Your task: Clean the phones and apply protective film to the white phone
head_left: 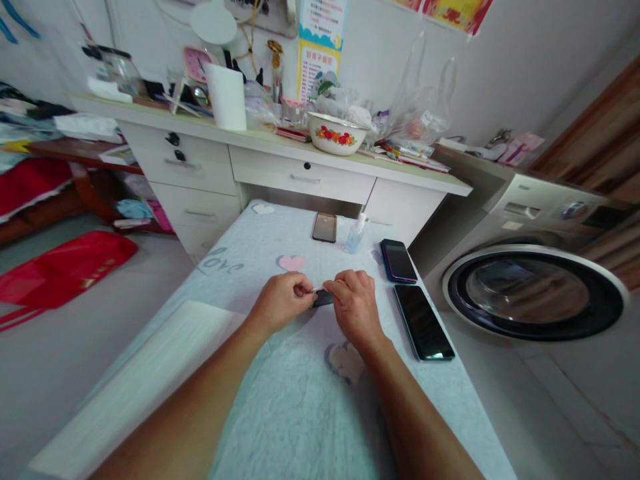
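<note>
While your hands meet over a dark slab between them at mid-table, your left hand pinches a small white strip; your right hand has curled fingers at its other end, exact grip can't tell. From slab: phone case 12 o'clock, spray bottle 1, smaller phone 2, larger phone between 3 and 4.

Bare room on the table opens between the 2 forearms and ahead-left of the left hand. Right of the right hand, 2 phones lie along the edge, low enough to pass over. Ahead, a brown phone-shaped piece and spray bottle leave a narrow gap; the drawer front blocks beyond.
</note>
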`<action>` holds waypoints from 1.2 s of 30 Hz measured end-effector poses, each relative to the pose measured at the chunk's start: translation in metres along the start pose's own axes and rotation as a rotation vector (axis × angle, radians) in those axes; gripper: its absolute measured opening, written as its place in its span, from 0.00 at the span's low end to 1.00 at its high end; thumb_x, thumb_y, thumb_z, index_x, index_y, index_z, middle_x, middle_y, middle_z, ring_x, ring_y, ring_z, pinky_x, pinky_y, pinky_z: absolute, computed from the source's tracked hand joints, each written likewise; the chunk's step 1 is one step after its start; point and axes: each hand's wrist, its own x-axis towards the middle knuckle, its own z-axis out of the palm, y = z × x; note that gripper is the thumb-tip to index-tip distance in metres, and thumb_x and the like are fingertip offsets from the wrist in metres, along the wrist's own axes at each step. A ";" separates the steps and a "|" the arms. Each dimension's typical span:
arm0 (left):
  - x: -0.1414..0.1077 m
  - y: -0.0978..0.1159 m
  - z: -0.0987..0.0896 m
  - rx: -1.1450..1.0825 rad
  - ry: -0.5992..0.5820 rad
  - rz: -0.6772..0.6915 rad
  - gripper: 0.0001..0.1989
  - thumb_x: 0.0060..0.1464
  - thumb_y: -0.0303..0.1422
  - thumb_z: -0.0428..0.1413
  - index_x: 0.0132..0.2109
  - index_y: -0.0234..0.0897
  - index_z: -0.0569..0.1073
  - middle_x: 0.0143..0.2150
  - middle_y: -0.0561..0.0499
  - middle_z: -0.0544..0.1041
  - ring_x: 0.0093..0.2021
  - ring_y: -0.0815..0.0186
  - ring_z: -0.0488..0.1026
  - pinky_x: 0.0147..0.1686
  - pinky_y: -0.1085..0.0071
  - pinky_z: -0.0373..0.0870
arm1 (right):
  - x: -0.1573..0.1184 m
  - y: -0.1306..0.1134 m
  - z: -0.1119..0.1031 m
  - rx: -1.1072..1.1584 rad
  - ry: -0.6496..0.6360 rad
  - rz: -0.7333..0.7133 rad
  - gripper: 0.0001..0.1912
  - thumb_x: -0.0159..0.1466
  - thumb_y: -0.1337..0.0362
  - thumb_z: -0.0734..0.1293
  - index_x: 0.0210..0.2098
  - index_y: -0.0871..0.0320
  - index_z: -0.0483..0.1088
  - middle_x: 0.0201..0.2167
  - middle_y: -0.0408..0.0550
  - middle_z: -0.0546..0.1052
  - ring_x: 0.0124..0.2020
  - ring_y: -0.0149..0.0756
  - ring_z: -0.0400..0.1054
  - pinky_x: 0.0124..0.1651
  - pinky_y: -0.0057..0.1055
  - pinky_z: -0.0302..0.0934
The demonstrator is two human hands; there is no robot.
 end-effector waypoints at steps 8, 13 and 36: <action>0.001 0.000 -0.002 0.041 0.011 0.036 0.04 0.45 0.32 0.57 0.29 0.37 0.74 0.28 0.53 0.77 0.30 0.68 0.72 0.33 0.72 0.66 | -0.006 0.034 -0.012 -0.064 0.003 0.116 0.09 0.65 0.67 0.64 0.38 0.50 0.77 0.36 0.46 0.71 0.39 0.37 0.58 0.41 0.34 0.48; 0.002 0.002 -0.009 0.068 0.003 0.056 0.04 0.45 0.32 0.56 0.28 0.36 0.73 0.28 0.53 0.76 0.31 0.67 0.72 0.35 0.72 0.66 | -0.008 0.047 -0.016 -0.079 0.041 0.158 0.09 0.65 0.66 0.64 0.38 0.51 0.77 0.35 0.47 0.71 0.39 0.37 0.58 0.40 0.34 0.49; 0.003 0.000 -0.017 0.116 -0.011 0.006 0.03 0.42 0.32 0.56 0.26 0.37 0.72 0.25 0.54 0.74 0.29 0.68 0.70 0.31 0.73 0.63 | -0.003 0.019 -0.003 -0.054 0.030 0.102 0.09 0.65 0.68 0.63 0.37 0.53 0.76 0.36 0.47 0.71 0.39 0.37 0.56 0.41 0.34 0.48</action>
